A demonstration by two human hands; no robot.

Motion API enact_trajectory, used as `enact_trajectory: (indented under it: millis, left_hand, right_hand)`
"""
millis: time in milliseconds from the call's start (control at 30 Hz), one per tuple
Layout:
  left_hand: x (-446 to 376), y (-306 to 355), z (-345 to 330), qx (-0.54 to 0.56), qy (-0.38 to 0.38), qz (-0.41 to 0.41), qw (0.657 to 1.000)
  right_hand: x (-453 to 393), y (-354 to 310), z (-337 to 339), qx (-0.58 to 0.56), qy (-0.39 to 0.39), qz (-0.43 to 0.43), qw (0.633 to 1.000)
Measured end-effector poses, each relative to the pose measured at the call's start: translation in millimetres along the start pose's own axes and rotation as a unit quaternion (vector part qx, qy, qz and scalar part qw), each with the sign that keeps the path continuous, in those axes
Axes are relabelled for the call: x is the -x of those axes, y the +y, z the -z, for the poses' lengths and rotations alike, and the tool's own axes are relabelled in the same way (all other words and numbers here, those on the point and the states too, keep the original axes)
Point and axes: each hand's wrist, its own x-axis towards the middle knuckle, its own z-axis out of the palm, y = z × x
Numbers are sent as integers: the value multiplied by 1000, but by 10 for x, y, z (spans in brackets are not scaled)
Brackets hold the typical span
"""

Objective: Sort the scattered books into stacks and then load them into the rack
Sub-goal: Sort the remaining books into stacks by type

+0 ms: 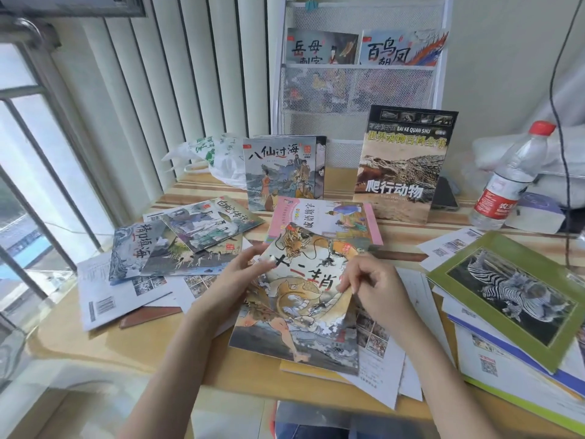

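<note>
Far left on the wooden table [104, 346]: white sheets face down, one with a barcode [106, 304]. On top, a loose overlap of thin picture books [186, 239], covers up, turned sideways.

Left hand [228, 280]: fingers fairly straight, thumb on the left edge of the dragon-cover book [300, 312]; holds it lightly at that edge. Book tilted, its upper part overlapping a pink-edged book [329, 220].

Behind, upright: a book with figures on waves [280, 172], another book just behind it; white plastic bag [218, 156] to its left.

Right hand [370, 286]: fingers curled, pinching the dragon book's right edge.

White mesh rack [357, 90] at the back against the wall; two books [364, 49] side by side in one upper pocket. Crocodile-cover book [402, 166] upright, leaning against the rack's lower part.

Right: clear water bottle [509, 175], red cap, standing. Green-bordered zebra book [516, 293] on top of a slanted pile of books and papers at the table's right edge.
</note>
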Motion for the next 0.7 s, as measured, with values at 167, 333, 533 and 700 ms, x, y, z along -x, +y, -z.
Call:
enact_trajectory:
  millis: [167,333,533,700]
  left_hand:
    - [-77,12,115,90,-80,40,992]
    - [-136,-52,122,-60,-17,-42,997]
    - [-54,10,206,-70,124,-91,986]
    - [-73,-22,184,-149,6,-61,987]
  right_hand:
    - [-162,1,29,-87,31,-15,996]
    - [-99,23,-141,15,-101,-90,991]
    - [7,83,375,201,75,-148,966]
    - [79,138,521,351,-75,-297,885]
